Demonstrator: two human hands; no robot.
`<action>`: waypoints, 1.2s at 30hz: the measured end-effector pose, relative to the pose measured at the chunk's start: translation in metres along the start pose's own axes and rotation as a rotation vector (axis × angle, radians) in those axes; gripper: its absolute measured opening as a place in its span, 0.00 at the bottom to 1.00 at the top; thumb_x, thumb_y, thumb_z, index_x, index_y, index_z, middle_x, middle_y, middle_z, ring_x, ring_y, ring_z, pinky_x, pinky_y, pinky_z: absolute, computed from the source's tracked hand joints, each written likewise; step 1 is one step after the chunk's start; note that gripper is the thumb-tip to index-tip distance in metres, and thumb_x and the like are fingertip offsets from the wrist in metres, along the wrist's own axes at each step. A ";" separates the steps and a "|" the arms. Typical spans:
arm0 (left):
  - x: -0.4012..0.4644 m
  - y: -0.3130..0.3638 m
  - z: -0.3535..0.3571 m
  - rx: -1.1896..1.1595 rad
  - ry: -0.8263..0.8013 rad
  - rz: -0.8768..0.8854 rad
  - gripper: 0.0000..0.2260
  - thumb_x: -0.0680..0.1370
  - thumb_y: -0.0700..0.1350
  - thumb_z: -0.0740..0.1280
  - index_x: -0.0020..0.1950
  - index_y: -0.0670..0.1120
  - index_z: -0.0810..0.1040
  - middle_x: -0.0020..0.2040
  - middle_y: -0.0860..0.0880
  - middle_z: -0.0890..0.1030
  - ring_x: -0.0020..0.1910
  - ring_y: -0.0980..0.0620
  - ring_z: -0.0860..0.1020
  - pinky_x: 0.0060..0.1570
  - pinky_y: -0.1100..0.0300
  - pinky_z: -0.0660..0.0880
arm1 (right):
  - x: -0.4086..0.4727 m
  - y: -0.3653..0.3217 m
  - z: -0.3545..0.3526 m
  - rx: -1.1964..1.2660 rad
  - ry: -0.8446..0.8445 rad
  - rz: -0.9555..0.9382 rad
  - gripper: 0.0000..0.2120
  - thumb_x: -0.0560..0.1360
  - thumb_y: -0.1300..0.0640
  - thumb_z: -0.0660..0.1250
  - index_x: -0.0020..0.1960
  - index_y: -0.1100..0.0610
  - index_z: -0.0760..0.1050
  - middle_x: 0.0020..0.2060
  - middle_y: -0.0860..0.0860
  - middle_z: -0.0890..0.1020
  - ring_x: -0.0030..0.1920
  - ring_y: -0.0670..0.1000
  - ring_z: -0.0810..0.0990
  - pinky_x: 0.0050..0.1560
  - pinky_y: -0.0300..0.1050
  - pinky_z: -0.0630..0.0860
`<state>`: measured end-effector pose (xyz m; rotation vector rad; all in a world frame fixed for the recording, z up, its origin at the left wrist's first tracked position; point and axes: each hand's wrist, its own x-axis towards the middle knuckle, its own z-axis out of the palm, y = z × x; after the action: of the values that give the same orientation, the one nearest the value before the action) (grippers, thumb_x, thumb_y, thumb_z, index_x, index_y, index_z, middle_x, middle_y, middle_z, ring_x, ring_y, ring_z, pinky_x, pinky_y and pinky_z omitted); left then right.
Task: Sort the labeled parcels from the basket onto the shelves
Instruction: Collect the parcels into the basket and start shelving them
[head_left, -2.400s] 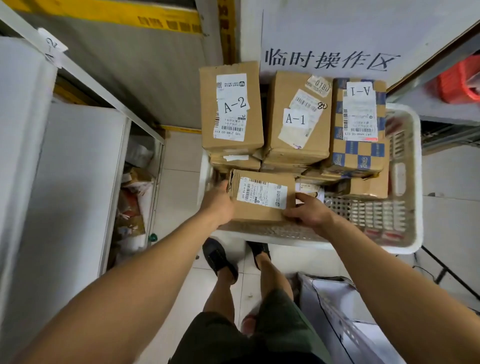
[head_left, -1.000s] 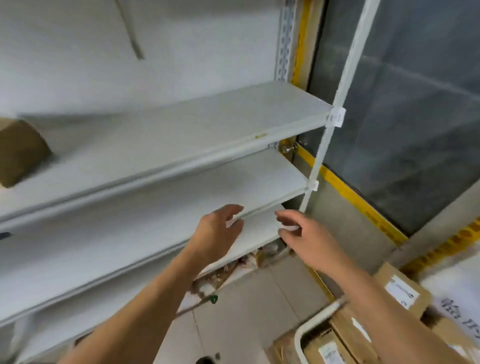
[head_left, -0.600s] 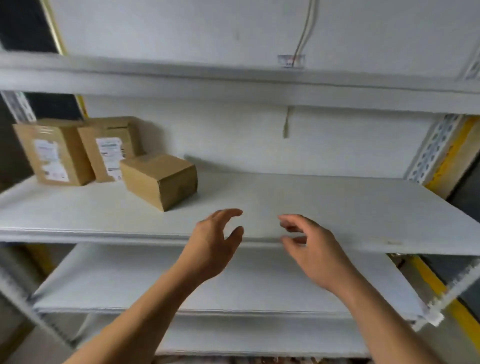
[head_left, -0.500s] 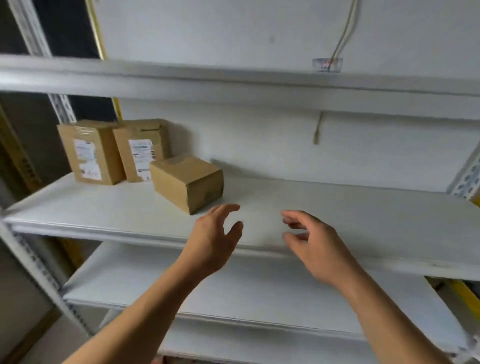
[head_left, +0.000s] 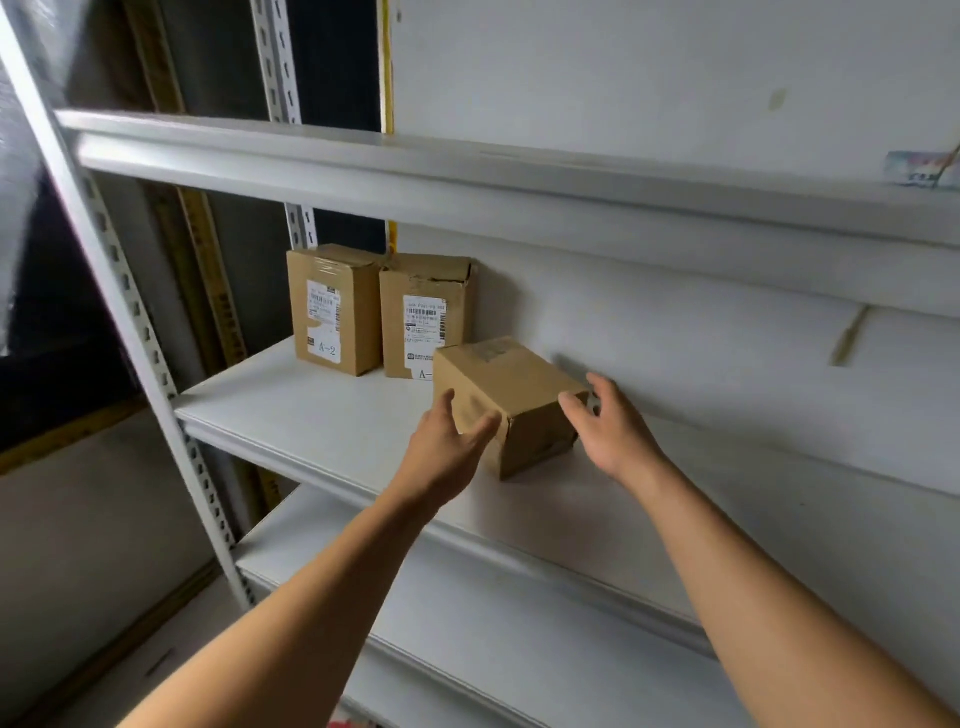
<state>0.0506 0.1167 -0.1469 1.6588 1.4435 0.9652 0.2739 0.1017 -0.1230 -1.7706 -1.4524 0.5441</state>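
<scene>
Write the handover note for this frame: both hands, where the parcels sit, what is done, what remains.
Left hand: open, at the near left side of the tilted parcel, contact unclear.
Right hand: open, beside the parcel's right end, holding nothing.
Parcels: the tilted one lies skewed on the middle shelf; the A-2 parcel and a second labeled parcel stand upright behind it by the wall.
Done: three parcels shelved.
Left: likely straighten the skewed one. Basket not in view.
</scene>
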 end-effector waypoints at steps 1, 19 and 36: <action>0.006 0.000 0.002 -0.017 -0.006 -0.021 0.42 0.79 0.68 0.66 0.86 0.50 0.54 0.82 0.44 0.65 0.77 0.41 0.70 0.75 0.42 0.69 | 0.012 0.001 0.003 0.008 -0.008 0.026 0.36 0.83 0.38 0.63 0.85 0.53 0.58 0.82 0.55 0.65 0.80 0.57 0.66 0.79 0.52 0.64; -0.009 0.004 0.037 -0.394 -0.138 0.022 0.26 0.82 0.66 0.63 0.78 0.62 0.63 0.73 0.52 0.72 0.65 0.48 0.76 0.52 0.58 0.77 | -0.023 0.035 0.008 0.527 0.063 0.058 0.23 0.70 0.41 0.72 0.64 0.40 0.76 0.58 0.45 0.84 0.58 0.47 0.84 0.60 0.48 0.81; -0.085 0.066 0.098 -0.586 -0.678 0.143 0.38 0.67 0.55 0.82 0.73 0.47 0.72 0.66 0.42 0.78 0.55 0.49 0.85 0.43 0.59 0.82 | -0.228 0.088 -0.064 0.541 0.414 -0.021 0.31 0.75 0.54 0.75 0.72 0.38 0.66 0.54 0.40 0.84 0.58 0.50 0.84 0.55 0.40 0.81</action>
<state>0.1595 0.0204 -0.1397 1.4400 0.5300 0.6992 0.3170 -0.1395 -0.1837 -1.3339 -0.9250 0.4687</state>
